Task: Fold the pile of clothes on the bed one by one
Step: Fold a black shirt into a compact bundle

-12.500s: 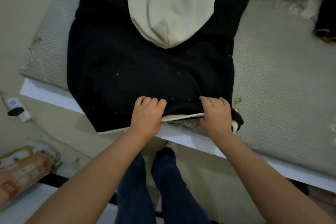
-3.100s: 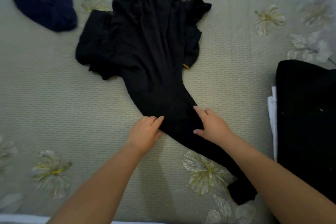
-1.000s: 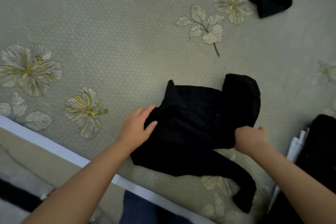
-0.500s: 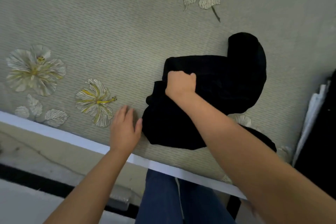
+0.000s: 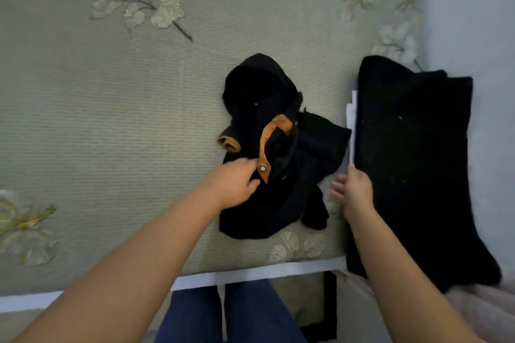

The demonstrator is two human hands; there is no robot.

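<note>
A crumpled black garment with a tan strap and a metal snap lies on the bed mat near its front edge. My left hand grips the garment's cloth right beside the snap end of the strap. To its right, my right hand rests with relaxed fingers against the left edge of a folded black stack. A white folded cloth peeks out from under that stack.
The mat is grey-green with pale flower prints. The bed's white front edge runs below the garment, with my jeans-clad legs beneath it. A pale wall bounds the right side, behind the stack.
The garment has been turned over, so its tan strap now shows. My right hand let go of it and moved to the folded stack; my left hand moved onto the garment.
</note>
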